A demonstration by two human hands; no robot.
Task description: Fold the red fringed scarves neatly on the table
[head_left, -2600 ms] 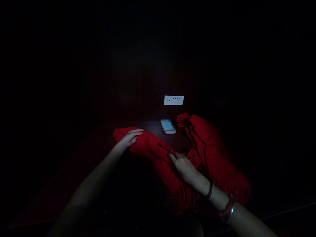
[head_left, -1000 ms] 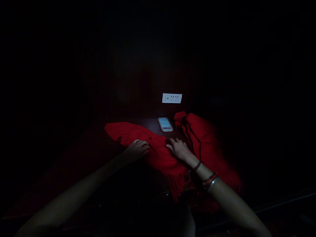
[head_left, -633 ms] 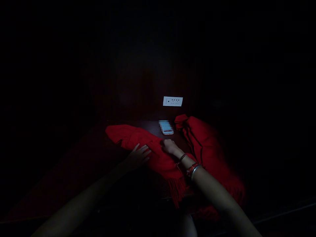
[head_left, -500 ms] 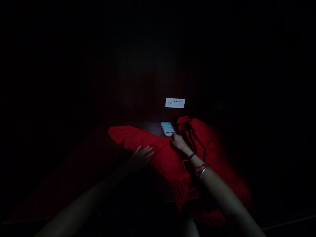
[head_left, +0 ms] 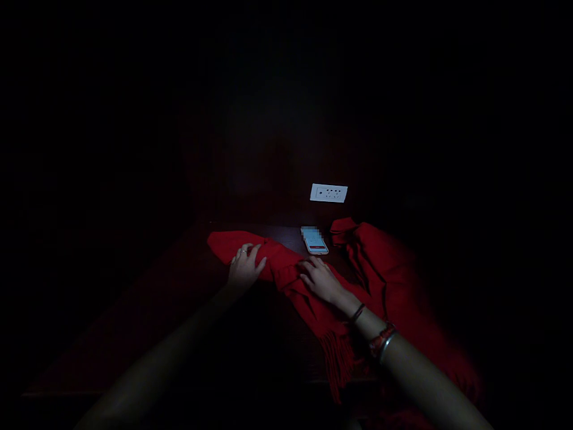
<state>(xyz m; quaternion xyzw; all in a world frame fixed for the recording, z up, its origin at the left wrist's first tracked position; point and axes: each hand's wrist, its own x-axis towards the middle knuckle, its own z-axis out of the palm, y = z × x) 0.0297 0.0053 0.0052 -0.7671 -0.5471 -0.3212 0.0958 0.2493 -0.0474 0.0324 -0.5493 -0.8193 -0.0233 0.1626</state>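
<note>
A red fringed scarf [head_left: 282, 255] lies bunched in a long diagonal strip across the dark table. My left hand [head_left: 245, 267], with a ring on one finger, rests on the strip's far-left part, fingers spread. My right hand [head_left: 323, 280] lies on its middle, fingers apart and slightly bent over the cloth. Beyond the right fingertips is a phone [head_left: 315, 240] with a lit screen, lying flat and apart from the hand. The scarf's fringe [head_left: 336, 364] hangs at the table's near edge.
More red cloth [head_left: 394, 257] lies in a heap to the right, beside my right forearm. A white socket panel [head_left: 329, 193] is on the dark wall behind the phone. The dark table [head_left: 179, 286] extends left; the surroundings are nearly black.
My left hand has moved forward and left along the scarf. The right hand has drawn back from the phone's near end and its fingers have spread. The scarf strip is narrower and more wrinkled.
</note>
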